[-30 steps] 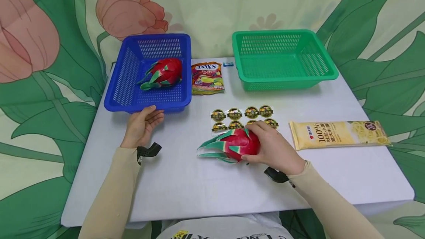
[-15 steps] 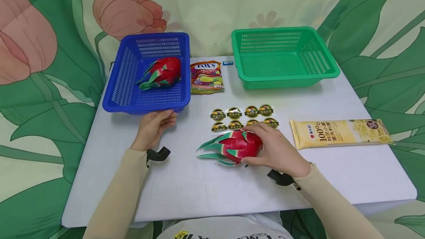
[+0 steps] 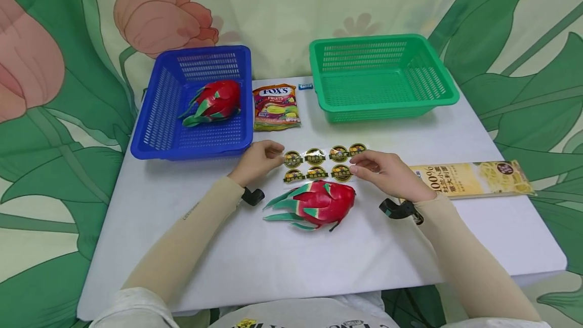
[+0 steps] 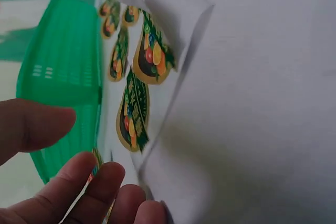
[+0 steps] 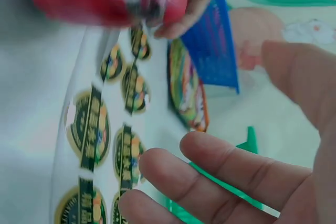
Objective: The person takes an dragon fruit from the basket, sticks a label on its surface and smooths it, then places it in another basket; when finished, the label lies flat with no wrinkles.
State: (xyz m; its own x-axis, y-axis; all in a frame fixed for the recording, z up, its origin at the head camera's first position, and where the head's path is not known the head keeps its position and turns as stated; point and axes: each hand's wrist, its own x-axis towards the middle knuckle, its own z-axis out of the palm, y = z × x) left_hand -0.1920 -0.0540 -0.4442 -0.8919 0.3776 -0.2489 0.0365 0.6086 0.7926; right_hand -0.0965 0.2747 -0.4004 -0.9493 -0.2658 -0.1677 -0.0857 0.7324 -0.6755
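A sheet of round black-and-gold stickers (image 3: pixel 315 156) lies on the table behind a red dragon fruit (image 3: pixel 325 201) with green leaf tips. My left hand (image 3: pixel 259 161) is by the sheet's left edge. In the left wrist view its thumb (image 4: pixel 44 124) stands apart from the bent fingers, with nothing between them. Over the sheet's right end is my right hand (image 3: pixel 387 171), covering part of it. The right wrist view shows that hand's fingers (image 5: pixel 173 177) loosely bent and its thumb well away from them; nothing is held.
A blue basket (image 3: pixel 150 125) at the back left holds another dragon fruit (image 3: pixel 218 100). Between it and a green basket (image 3: pixel 387 110) lie a candy bag (image 3: pixel 275 108) and a small blue packet (image 3: pixel 305 86). A yellow pasta packet (image 3: pixel 473 178) lies right, partly behind my right hand.
My right hand has let go of the dragon fruit and moved up to the sticker sheet. My left hand has moved right, from the blue basket's front to the sheet's left edge.
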